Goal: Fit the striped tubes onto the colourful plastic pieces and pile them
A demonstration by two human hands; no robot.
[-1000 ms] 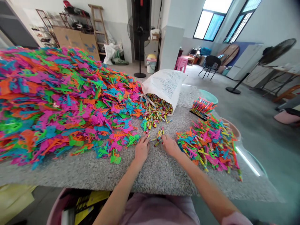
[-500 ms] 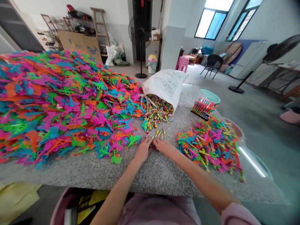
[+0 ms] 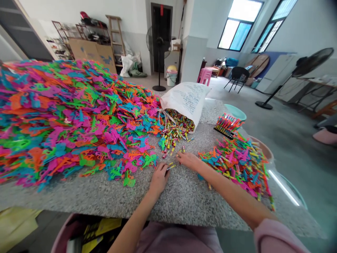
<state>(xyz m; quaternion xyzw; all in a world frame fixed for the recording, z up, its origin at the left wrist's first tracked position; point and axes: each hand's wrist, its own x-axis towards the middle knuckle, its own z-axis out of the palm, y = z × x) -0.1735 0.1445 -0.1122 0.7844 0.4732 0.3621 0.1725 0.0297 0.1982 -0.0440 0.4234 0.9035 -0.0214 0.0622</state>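
Hands [image 3: 159, 177] have drawn apart near printed tubes [image 3: 171, 166].

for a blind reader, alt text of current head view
Someone's left hand and right hand are among small sticks on a tabletop. A big heap of bright pieces lies left, a smaller pile right; behind, a white sack spills sticks.

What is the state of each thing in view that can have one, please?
White bag, lying down, mouth open, tubes spilling out
Colourful pieces, heaped loosely
Mixed pile, loose, pieces and tubes together
Black rack, holding upright items
Black chair, standing upright
Left hand, fingertips at loose tubes, grip unclear
Right hand, fingers lowered toward the table, grip unclear
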